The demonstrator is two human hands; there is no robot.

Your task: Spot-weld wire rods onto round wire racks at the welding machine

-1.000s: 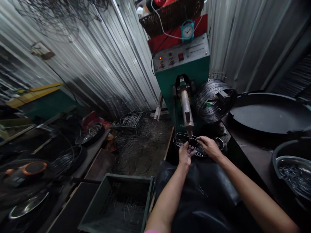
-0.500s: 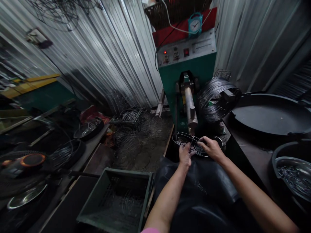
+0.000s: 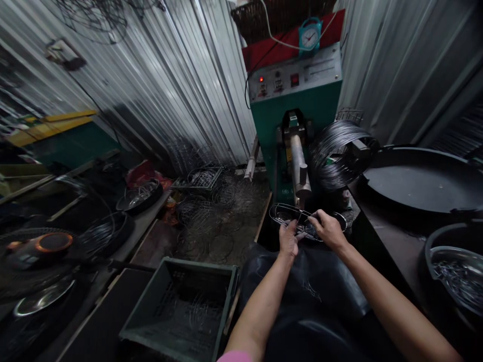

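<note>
Running lengthwise crosswise, wire frame (image 3: 279, 220) slopes down rightward.

Can't tell touch from gap between wire frame (image 3: 278, 220) and machine tip (image 3: 301, 202) (too small, too dark), nor see the top of the wicker basket (image 3: 277, 22), cut off above, nor sort out the blurred clutter (image 3: 13, 105) far left

Wire frame (image 3: 279, 221): thin bare metal, dull grey with a few pale glints. Shape: long, narrow loop, rounded at its 9 o'clock end. Several wires run close together along the 6 o'clock side. Sits a little out from mid-view, toward 4 o'clock. Held clear, tilted, long axis roughly 10 to 4 o'clock. The 3 o'clock end is partly covered; joints too small to make out.
</note>
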